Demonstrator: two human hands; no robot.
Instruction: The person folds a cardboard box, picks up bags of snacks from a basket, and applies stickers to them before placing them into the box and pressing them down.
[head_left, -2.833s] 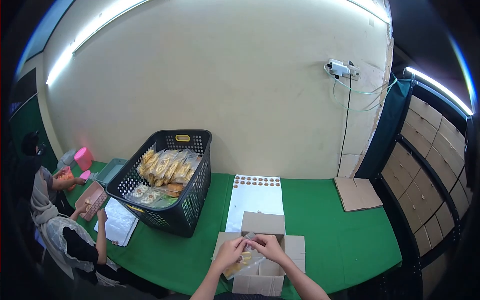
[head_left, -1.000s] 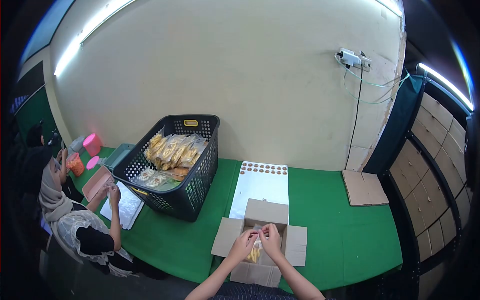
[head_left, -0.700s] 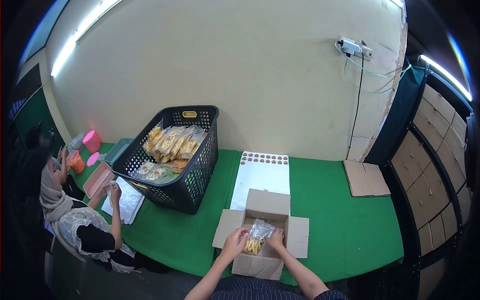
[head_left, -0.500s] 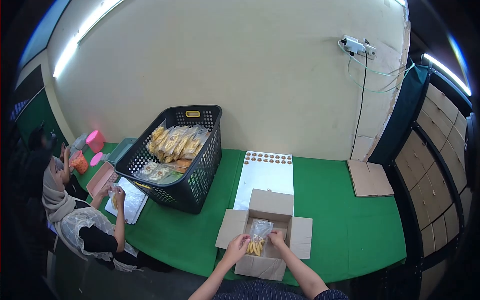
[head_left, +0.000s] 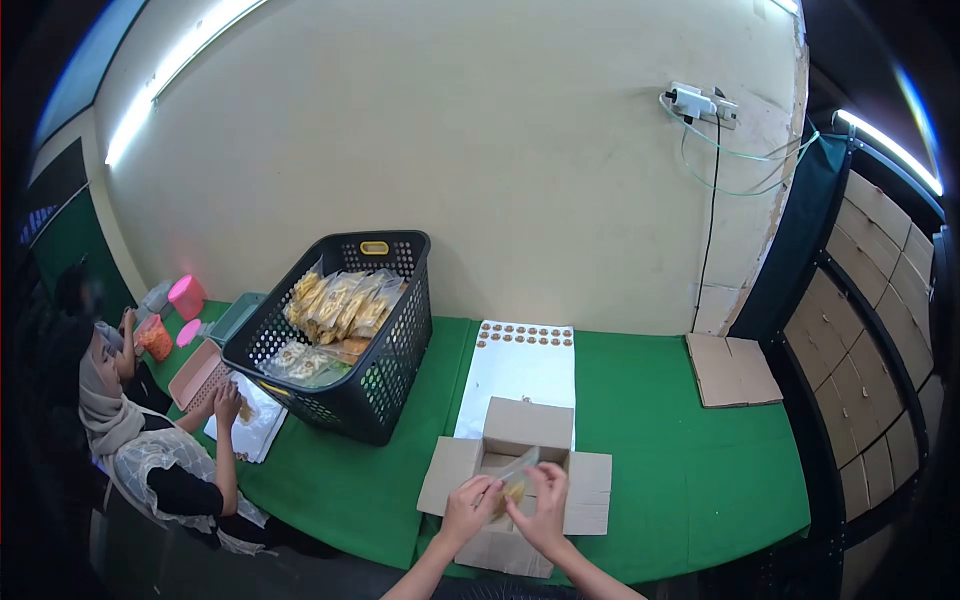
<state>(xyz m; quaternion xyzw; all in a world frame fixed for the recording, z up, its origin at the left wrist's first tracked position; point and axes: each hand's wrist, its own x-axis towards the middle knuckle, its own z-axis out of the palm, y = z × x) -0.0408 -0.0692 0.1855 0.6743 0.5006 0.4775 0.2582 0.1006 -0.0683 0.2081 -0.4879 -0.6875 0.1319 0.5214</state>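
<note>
Over an open cardboard box (head_left: 505,555) I hold a small clear plastic bag of yellow snacks (head_left: 513,492), now tilted and partly covered by my fingers. My left hand (head_left: 470,510) is closed on the bag's left side. At its right side is my right hand (head_left: 541,512), with the thumb against the lower part and the fingers curled near the upper edge. The box flaps are spread outward. Behind the box lies a white sheet (head_left: 505,385) with rows of small round brown stickers at its far end.
A black perforated basket (head_left: 395,375) full of bagged snacks stands left of the box. Flattened cardboard (head_left: 735,370) lies at the right on the green table cloth (head_left: 680,450). Two co-workers sit at the left, near a pink tray (head_left: 198,375) and a pink tub (head_left: 186,297).
The bag has turned from facing me to a slanted pose. My right hand has shifted its hold along the bag. The view has tipped slightly upward and right.
</note>
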